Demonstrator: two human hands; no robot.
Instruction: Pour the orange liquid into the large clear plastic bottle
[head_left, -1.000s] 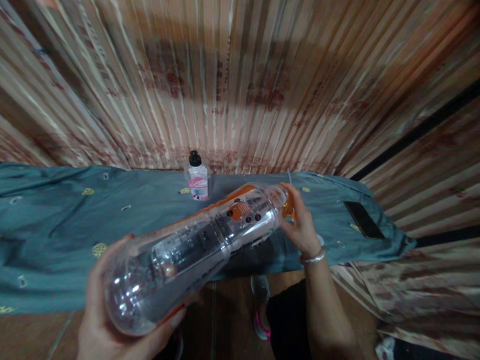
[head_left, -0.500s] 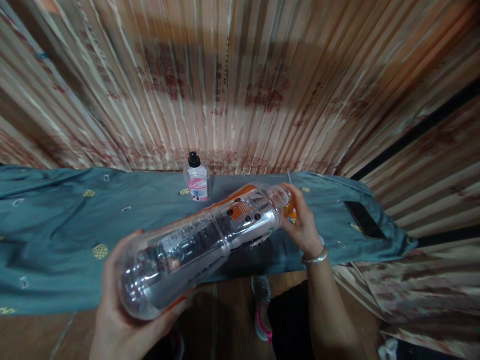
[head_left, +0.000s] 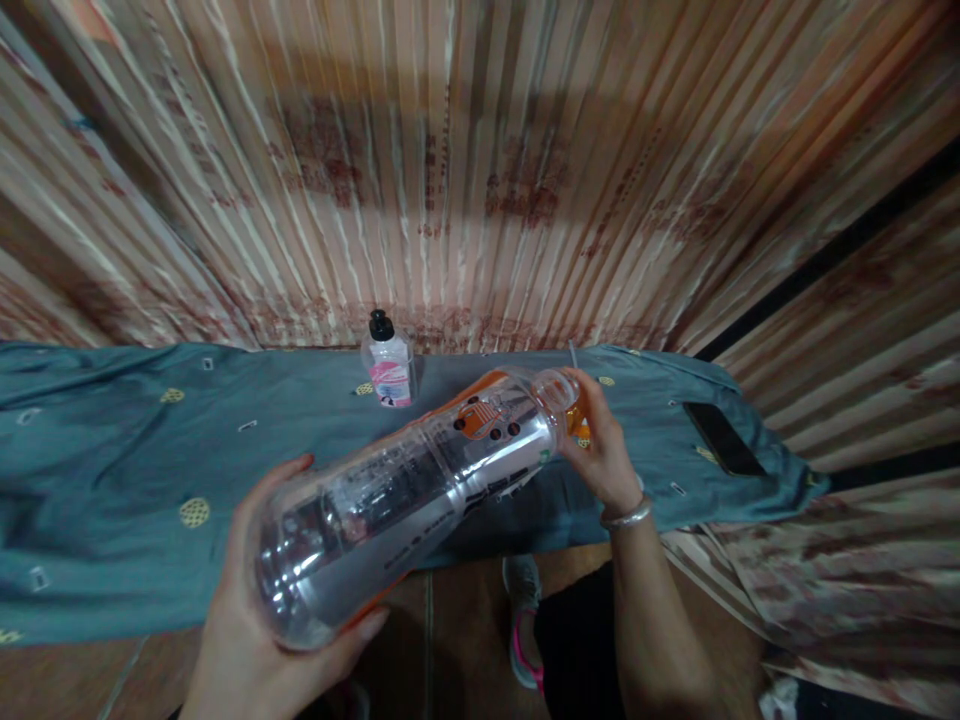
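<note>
A large clear plastic bottle [head_left: 390, 490] with orange print lies tilted across both my hands over the cloth. Its base, at lower left, is wrapped by my left hand [head_left: 300, 600], thumb below and fingers on the far side. My right hand [head_left: 600, 445], wearing a silver bangle, closes around the bottle's open neck at the upper right. Something orange [head_left: 579, 425] shows between the neck and that hand; whether it is held or lies behind cannot be told. The bottle looks empty.
A small bottle [head_left: 390, 370] with a black cap and pink label stands at the back of the teal cloth [head_left: 112, 470]. A dark phone [head_left: 721, 438] lies at the right. A thin pale stick [head_left: 573, 352] pokes up behind my right hand. Pleated curtains [head_left: 465, 180] rise behind.
The bottle's base end has shifted slightly right and down with my left hand. My right hand stays at the neck. The whole view has moved a little.
</note>
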